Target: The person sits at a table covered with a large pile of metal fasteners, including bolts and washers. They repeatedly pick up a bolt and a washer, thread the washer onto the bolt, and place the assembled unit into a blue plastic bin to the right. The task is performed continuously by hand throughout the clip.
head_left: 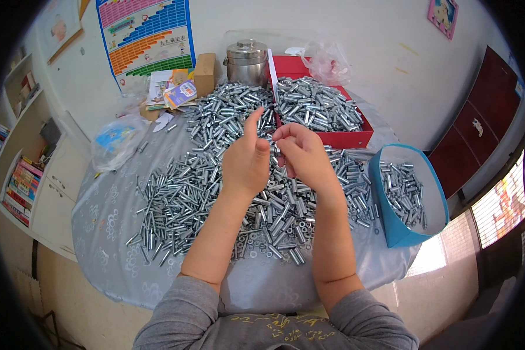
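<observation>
My left hand [246,163] is raised over a heap of metal parts, its index finger stretched up and its thumb apart from that fingertip. The other fingers of this hand are hidden behind it. Close beside it, my right hand [306,158] has its fingers curled toward the thumb. Whatever sits in that pinch is too small to make out against the shiny heap. Below and around both hands lie loose metal bolts [175,192], cylindrical metal sleeves [277,217] and small washers or nuts [252,240].
A red box [356,139] full of metal sleeves stands behind the hands. To the right is a blue fabric bin [401,228] with more sleeves. A steel pot [246,64], a cardboard box [205,74] and booklets [179,93] stand at the back; a plastic bag [118,143] lies left.
</observation>
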Demonstrator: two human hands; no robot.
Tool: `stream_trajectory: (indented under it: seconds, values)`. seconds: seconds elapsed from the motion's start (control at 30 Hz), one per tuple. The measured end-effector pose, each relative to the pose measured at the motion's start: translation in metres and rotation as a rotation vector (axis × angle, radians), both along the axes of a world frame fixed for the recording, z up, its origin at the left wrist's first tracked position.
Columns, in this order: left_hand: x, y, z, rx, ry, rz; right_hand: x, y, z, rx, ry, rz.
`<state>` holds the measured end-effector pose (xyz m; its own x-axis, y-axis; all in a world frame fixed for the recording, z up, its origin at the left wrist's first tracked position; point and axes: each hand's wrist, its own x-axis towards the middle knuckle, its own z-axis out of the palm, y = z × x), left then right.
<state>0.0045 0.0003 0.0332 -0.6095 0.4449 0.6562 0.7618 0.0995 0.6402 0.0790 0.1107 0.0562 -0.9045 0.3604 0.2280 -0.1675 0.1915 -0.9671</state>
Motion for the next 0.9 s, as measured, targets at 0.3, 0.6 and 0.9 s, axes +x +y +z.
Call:
stream_trajectory:
  seconds: [0.3,0.6,0.9]
  values:
    - [0.001,0.0,0.0,-0.113,0.011,0.018,-0.001,0.004,-0.003,0.026,0.037,0.064]
    - [-0.001,0.007,-0.007,-0.132,0.05,0.02,-0.007,0.008,-0.012,0.107,-0.041,-0.032]
    - [0.001,0.006,-0.004,-0.152,0.032,-0.001,-0.009,0.014,-0.019,0.238,-0.005,-0.058]
